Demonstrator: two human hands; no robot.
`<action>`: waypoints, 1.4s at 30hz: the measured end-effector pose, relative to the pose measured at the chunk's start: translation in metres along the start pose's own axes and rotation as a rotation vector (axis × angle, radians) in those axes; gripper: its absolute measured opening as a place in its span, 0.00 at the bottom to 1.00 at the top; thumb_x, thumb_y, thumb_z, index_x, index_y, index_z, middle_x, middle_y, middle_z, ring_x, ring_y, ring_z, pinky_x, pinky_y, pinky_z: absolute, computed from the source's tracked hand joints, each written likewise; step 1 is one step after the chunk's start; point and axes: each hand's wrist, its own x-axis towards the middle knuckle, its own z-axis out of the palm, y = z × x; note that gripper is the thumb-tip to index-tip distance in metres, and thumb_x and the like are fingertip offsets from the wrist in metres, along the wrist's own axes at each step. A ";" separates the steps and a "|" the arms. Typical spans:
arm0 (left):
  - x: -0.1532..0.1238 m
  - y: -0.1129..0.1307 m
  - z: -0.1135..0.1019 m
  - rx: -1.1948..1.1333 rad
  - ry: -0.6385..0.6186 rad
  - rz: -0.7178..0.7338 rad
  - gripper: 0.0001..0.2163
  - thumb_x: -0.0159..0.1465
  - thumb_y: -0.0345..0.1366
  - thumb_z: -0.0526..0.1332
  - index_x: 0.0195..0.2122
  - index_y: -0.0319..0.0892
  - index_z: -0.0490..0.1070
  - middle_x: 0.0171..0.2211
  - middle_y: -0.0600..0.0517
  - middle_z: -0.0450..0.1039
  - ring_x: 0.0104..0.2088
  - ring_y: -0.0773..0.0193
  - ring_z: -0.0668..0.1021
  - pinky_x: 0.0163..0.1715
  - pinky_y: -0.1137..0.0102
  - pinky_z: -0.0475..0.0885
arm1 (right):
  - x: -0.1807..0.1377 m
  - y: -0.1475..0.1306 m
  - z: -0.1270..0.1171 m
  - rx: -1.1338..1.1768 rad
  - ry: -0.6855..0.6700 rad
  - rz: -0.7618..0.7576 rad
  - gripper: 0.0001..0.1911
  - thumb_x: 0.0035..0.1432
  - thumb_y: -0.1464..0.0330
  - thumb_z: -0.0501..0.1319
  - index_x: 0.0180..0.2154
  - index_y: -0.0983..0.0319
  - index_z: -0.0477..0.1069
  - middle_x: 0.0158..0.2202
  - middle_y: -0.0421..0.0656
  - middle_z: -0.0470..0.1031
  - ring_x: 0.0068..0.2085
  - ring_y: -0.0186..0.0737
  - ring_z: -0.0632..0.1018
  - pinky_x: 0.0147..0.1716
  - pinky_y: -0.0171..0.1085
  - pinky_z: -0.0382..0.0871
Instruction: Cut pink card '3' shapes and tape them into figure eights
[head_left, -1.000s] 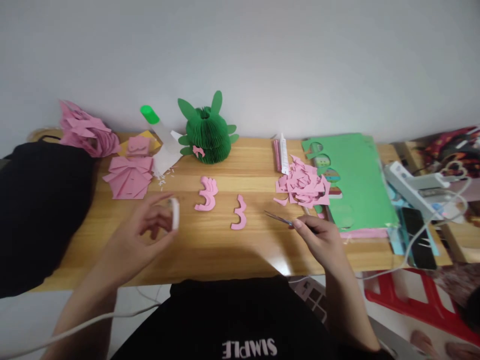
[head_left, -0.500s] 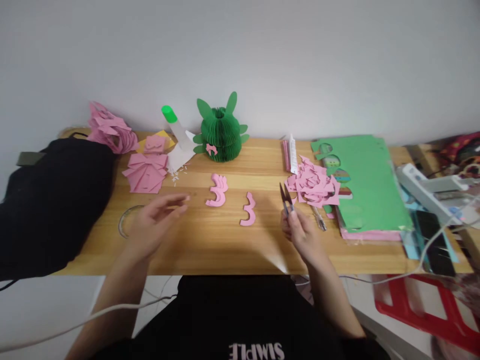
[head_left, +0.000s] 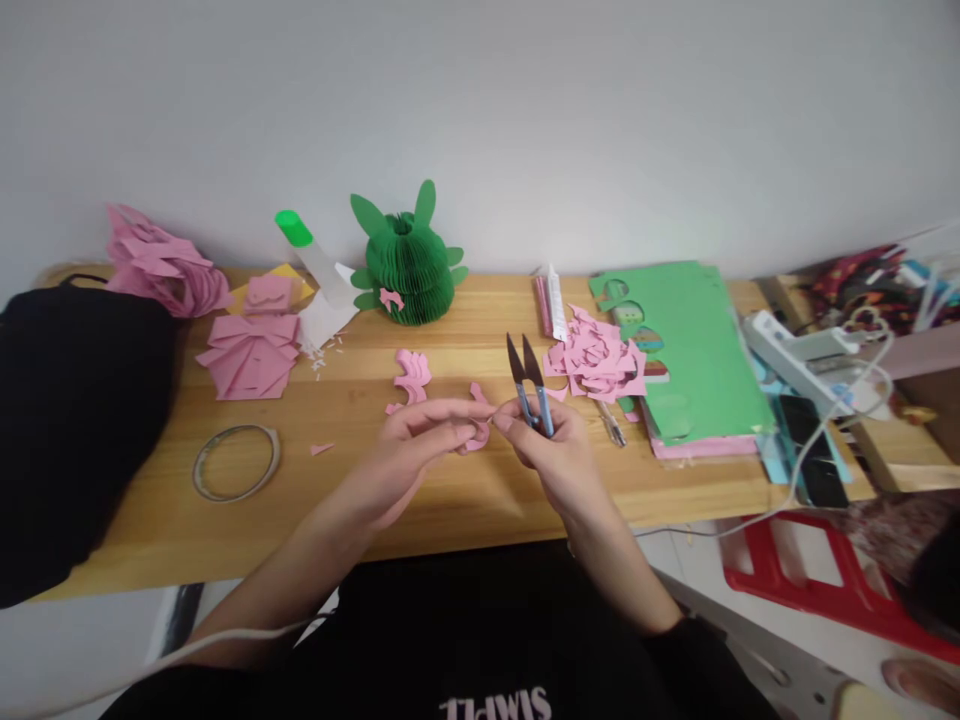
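In my right hand (head_left: 546, 440) is a pair of thread snips (head_left: 531, 385), blades pointing away from me and apart. My left hand (head_left: 405, 450) reaches over beside it, and the thumbs and forefingers of both hands come together. Whatever is pinched at the left fingertips is too small to make out. Just behind those fingertips shows a wavy pink paper piece (head_left: 476, 440), partly covered by the left hand. A stack of similar pink paper pieces (head_left: 412, 368) lies farther back, its near end hidden by my left hand.
Behind stands a green honeycomb paper cactus (head_left: 411, 265), with a glue stick (head_left: 315, 265) to its left. Pink scraps (head_left: 596, 355) and green sheets (head_left: 686, 350) lie right. Left are a tape ring (head_left: 236, 463), folded pink paper (head_left: 251, 350) and black cloth (head_left: 82, 430).
My hands have come together over the middle of the table; the left moved right and the right moved left with the snips. The view has shifted rightward. A small pink scrap now shows left.
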 end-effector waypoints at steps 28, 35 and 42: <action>0.024 -0.010 -0.005 0.485 0.102 0.251 0.09 0.59 0.35 0.63 0.38 0.43 0.81 0.39 0.49 0.79 0.39 0.61 0.78 0.40 0.67 0.71 | 0.022 0.003 -0.005 0.043 0.049 0.118 0.11 0.43 0.63 0.71 0.22 0.61 0.72 0.15 0.30 0.55 0.19 0.28 0.58 0.21 0.33 0.53; 0.027 -0.006 -0.005 0.589 0.117 0.275 0.05 0.59 0.36 0.63 0.32 0.42 0.77 0.33 0.51 0.78 0.35 0.63 0.76 0.37 0.68 0.70 | 0.023 0.001 -0.004 0.017 0.015 0.107 0.09 0.43 0.64 0.70 0.22 0.60 0.73 0.15 0.32 0.58 0.19 0.28 0.58 0.19 0.32 0.53; 0.029 0.003 -0.005 0.620 0.041 0.232 0.05 0.57 0.36 0.61 0.27 0.42 0.74 0.27 0.53 0.76 0.30 0.64 0.75 0.34 0.69 0.69 | 0.023 -0.002 -0.006 -0.051 -0.009 0.067 0.09 0.43 0.63 0.71 0.22 0.60 0.74 0.19 0.35 0.65 0.21 0.28 0.61 0.19 0.32 0.56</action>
